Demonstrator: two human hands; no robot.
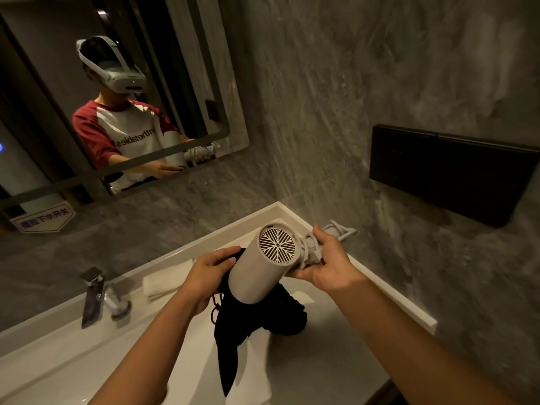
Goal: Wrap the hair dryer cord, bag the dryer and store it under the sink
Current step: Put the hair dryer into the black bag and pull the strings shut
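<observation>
A pale beige hair dryer [260, 270] is held over the white counter, its round rear grille facing me and its nozzle end sunk into the mouth of a black drawstring bag [260, 320]. My left hand [209, 273] grips the bag's rim beside the dryer barrel. My right hand [328, 261] holds the dryer's handle together with the bundled pale cord [309, 244]. A loop of cord [340, 229] sticks out past my right fingers. The bag's lower part hangs down and rests on the counter.
The white counter [321, 361] meets grey stone walls in a corner behind the dryer. A chrome faucet [93, 296] stands at the left, a folded white towel [168, 280] beside it. A black wall panel [450, 173] hangs at the right. The mirror [117, 97] reflects a person.
</observation>
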